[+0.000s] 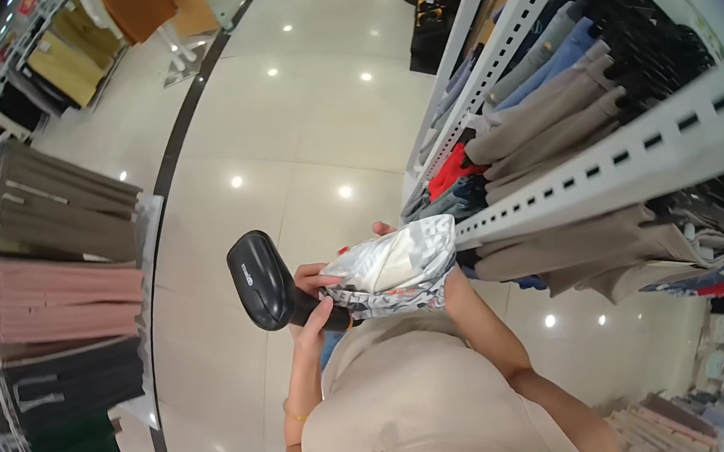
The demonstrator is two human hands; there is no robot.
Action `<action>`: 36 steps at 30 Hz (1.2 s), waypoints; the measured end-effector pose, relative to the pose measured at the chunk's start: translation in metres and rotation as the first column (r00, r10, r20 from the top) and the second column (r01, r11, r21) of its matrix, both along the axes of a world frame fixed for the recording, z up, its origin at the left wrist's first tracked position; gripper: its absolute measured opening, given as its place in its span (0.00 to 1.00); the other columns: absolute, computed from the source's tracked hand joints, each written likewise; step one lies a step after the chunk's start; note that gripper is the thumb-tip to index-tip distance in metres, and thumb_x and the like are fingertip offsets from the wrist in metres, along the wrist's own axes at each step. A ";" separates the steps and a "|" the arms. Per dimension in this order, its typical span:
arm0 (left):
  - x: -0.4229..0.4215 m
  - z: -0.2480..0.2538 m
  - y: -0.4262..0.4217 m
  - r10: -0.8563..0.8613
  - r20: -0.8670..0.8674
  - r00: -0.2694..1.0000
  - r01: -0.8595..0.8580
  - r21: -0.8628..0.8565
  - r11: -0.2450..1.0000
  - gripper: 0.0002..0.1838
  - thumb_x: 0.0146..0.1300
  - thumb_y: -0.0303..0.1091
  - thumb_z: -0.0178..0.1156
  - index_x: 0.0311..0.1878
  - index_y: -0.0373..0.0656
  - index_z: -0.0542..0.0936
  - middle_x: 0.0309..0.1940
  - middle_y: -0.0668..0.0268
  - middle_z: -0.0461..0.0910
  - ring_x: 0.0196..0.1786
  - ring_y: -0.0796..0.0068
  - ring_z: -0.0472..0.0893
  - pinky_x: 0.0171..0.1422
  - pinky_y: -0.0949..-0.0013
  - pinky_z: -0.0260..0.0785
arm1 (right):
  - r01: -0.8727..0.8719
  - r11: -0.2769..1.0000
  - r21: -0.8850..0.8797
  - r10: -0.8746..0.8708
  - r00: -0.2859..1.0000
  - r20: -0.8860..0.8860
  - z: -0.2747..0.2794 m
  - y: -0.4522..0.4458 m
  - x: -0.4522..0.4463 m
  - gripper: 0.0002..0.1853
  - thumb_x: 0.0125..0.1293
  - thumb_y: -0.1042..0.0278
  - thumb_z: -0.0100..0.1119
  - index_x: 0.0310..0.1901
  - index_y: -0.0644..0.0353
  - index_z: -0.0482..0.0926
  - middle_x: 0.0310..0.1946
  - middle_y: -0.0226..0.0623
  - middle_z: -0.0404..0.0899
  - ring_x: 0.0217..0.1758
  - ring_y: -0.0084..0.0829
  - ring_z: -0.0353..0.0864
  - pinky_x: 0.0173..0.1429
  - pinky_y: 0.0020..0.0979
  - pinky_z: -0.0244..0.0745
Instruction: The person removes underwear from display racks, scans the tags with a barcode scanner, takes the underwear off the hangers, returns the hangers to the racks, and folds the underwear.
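A black handheld scanner (261,280) is in my left hand (312,310), its handle in the palm and its head tilted up to the left. The same hand's fingers touch the left end of a plastic-wrapped package (394,263), white and grey with patterned fabric along its lower edge. My right hand (383,228) holds the package from behind at its right side; one or two fingertips show above the top edge and the rest is hidden. The package lies in front of my chest, between both hands.
On the right stands a white slotted metal rack (600,158) with hanging trousers (549,114). Racks at the left hold brown, pink (65,297), dark and green clothes. A tiled floor (313,132) runs between them, and folded clothes (672,427) lie at the lower right.
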State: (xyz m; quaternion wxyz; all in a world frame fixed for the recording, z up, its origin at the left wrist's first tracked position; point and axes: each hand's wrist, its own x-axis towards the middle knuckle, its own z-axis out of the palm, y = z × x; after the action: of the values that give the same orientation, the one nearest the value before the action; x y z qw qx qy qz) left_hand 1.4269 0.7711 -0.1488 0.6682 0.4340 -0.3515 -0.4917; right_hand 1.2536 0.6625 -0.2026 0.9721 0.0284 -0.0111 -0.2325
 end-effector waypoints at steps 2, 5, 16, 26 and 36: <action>0.027 -0.004 -0.021 -0.016 -0.005 1.000 0.016 0.004 1.000 0.18 0.48 0.36 0.58 0.38 0.32 0.76 0.45 0.60 0.68 0.51 0.67 0.69 0.58 0.65 0.56 | 0.052 0.998 -0.026 -0.052 0.999 0.000 -0.001 -0.014 0.014 0.33 0.59 0.51 0.55 0.59 0.63 0.58 0.53 0.56 0.66 0.55 0.49 0.70 0.57 0.48 0.69; 0.070 -0.016 -0.048 -0.042 -0.038 0.998 0.040 -0.046 0.998 0.19 0.48 0.35 0.57 0.43 0.35 0.74 0.46 0.59 0.69 0.50 0.67 0.70 0.57 0.65 0.58 | 0.099 0.991 0.090 -0.098 0.995 -0.019 -0.022 -0.028 0.027 0.29 0.63 0.50 0.49 0.59 0.61 0.61 0.54 0.53 0.66 0.56 0.48 0.70 0.58 0.47 0.69; 0.203 -0.021 -0.160 -0.480 -0.037 0.876 0.480 0.148 0.865 0.26 0.43 0.30 0.55 0.51 0.36 0.69 0.45 0.57 0.73 0.49 0.68 0.71 0.57 0.67 0.60 | 0.460 0.885 0.070 -0.431 0.867 -0.252 -0.009 -0.054 0.106 0.29 0.63 0.49 0.48 0.59 0.60 0.61 0.55 0.51 0.66 0.56 0.47 0.70 0.58 0.47 0.68; 0.206 -0.016 -0.252 -0.500 0.153 0.852 0.514 -0.069 0.855 0.20 0.43 0.30 0.63 0.42 0.39 0.71 0.46 0.61 0.67 0.49 0.70 0.67 0.58 0.66 0.55 | 0.615 0.789 0.007 -0.576 0.743 -0.342 -0.002 -0.138 0.133 0.28 0.63 0.49 0.48 0.59 0.59 0.61 0.56 0.49 0.65 0.56 0.47 0.69 0.58 0.47 0.68; 0.176 0.012 -0.387 -0.727 0.412 0.548 0.819 -0.088 0.567 0.11 0.40 0.30 0.63 0.22 0.39 0.69 0.25 0.61 0.73 0.27 0.67 0.71 0.40 0.66 0.62 | 0.661 0.739 -0.132 -0.656 0.659 -0.368 0.006 -0.278 0.112 0.28 0.63 0.49 0.48 0.59 0.59 0.62 0.56 0.46 0.66 0.57 0.44 0.69 0.59 0.46 0.66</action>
State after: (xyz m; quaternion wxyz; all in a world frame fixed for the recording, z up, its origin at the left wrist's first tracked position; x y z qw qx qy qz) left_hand 1.6030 0.3838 -0.1365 0.3624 0.2123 -0.6774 -0.6039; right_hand 1.3652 0.3846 -0.1969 0.8034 -0.0179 0.1750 -0.5688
